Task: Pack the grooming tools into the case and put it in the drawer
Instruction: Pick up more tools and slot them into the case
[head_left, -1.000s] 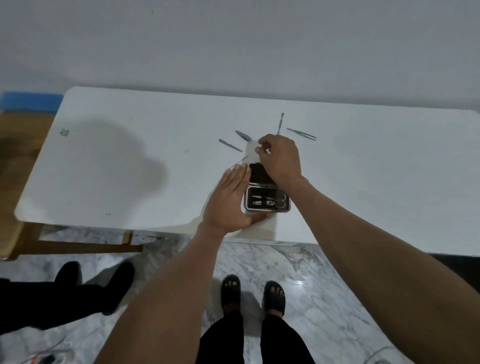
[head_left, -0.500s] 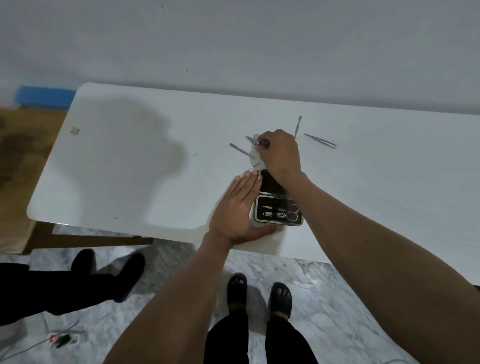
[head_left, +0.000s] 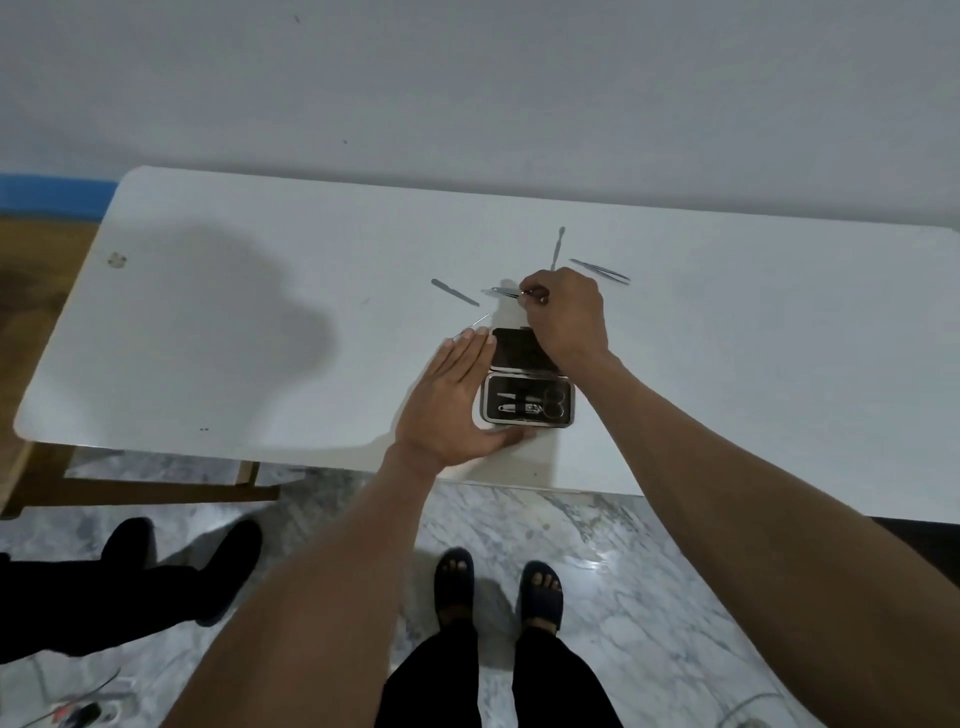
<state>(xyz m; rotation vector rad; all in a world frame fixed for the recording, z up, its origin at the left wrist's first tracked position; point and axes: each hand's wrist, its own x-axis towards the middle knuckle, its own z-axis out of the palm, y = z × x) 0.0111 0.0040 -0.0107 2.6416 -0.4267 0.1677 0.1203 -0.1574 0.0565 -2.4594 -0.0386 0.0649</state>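
Observation:
A small black grooming case (head_left: 527, 400) lies open near the front edge of the white table (head_left: 260, 322), with scissors and clippers in its lower half. My left hand (head_left: 452, 400) lies flat with straight fingers against the case's left side. My right hand (head_left: 566, 317) reaches over the lid and pinches a slim metal tool (head_left: 501, 292) at its right end. Loose on the table lie a flat file (head_left: 454, 292), a thin pick (head_left: 475, 323) near my left fingertips, a long pusher (head_left: 558, 248) and tweezers (head_left: 600, 270).
The table stands against a plain wall. Marble floor lies below the front edge, with my sandalled feet (head_left: 498, 587) on it. Another person's dark legs (head_left: 130, 582) stretch in from the lower left. A small speck (head_left: 117, 259) marks the table's left end.
My right hand has shifted from above the lid to the slim tool left of it and now pinches its end. My left hand stays flat beside the case.

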